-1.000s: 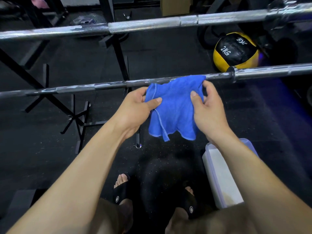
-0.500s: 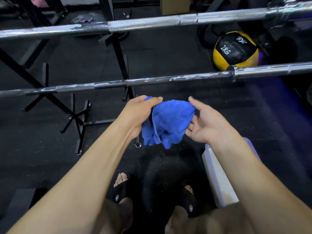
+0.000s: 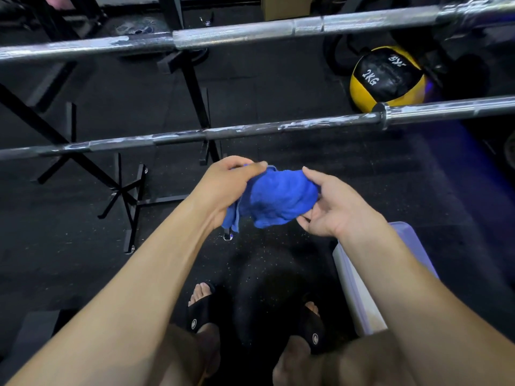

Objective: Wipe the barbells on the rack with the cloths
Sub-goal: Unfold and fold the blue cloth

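Below the nearer barbell (image 3: 250, 129), clear of it, the left hand (image 3: 223, 188) pinches a bunched blue cloth (image 3: 278, 201); the right hand (image 3: 331, 207) cups it, fingers partly hidden. Both barbells run off-frame. Dark speckled rubber floor (image 3: 278, 79); a medicine ball (image 3: 387, 78) behind.

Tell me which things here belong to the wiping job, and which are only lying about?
For the job: blue cloth, gripped by left hand and right hand; near barbell; far barbell.

Lying about: medicine ball; plastic tub; cardboard box.
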